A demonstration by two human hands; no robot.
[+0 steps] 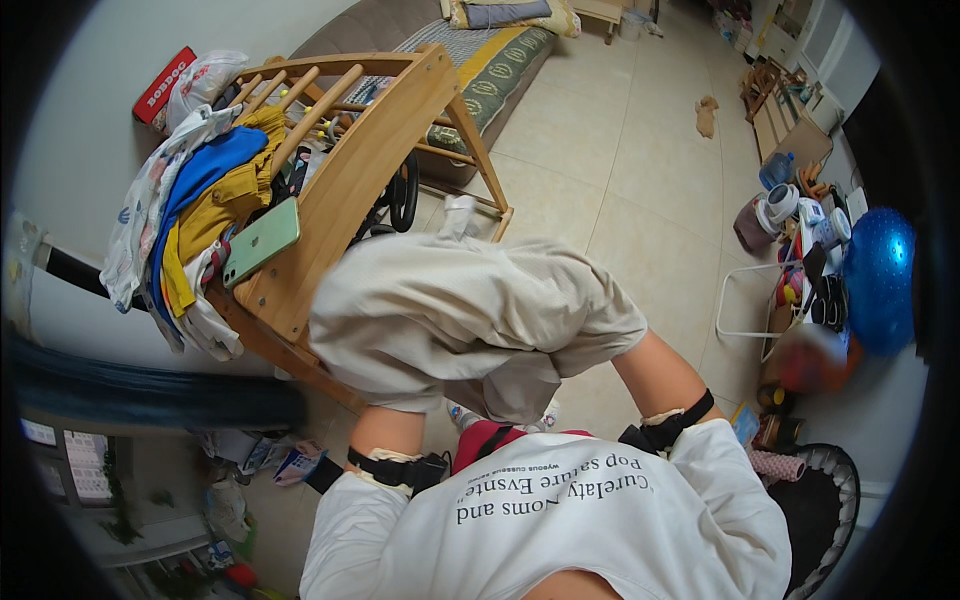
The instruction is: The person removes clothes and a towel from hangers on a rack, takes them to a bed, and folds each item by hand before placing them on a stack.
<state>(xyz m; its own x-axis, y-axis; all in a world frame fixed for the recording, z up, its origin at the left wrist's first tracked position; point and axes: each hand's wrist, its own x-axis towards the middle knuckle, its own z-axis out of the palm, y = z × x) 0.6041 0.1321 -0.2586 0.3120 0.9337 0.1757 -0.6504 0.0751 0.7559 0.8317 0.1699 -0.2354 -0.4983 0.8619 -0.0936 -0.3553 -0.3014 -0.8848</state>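
Note:
A pair of beige trousers (480, 300) hangs bunched and wrinkled in front of me, spread between my two arms. My left forearm (388, 432) goes into the cloth on its left side, and my right forearm (660, 370) enters at the right. Both hands are covered by the fabric, so their fingers do not show. A small white bit of cloth (458, 215) sticks out beyond the trousers' far edge. Close to the left side of the trousers stands a wooden slatted frame (350, 190), with a green phone (262, 242) lying at its edge.
Yellow, blue and white clothes (215, 190) drape over the frame's left side. A bed (500, 80) stands beyond it. To the right are a white-legged stand (735, 300) with jars and a blue exercise ball (880, 280). Farther off, a small tan plush-like shape (706, 117) is on the tiled floor.

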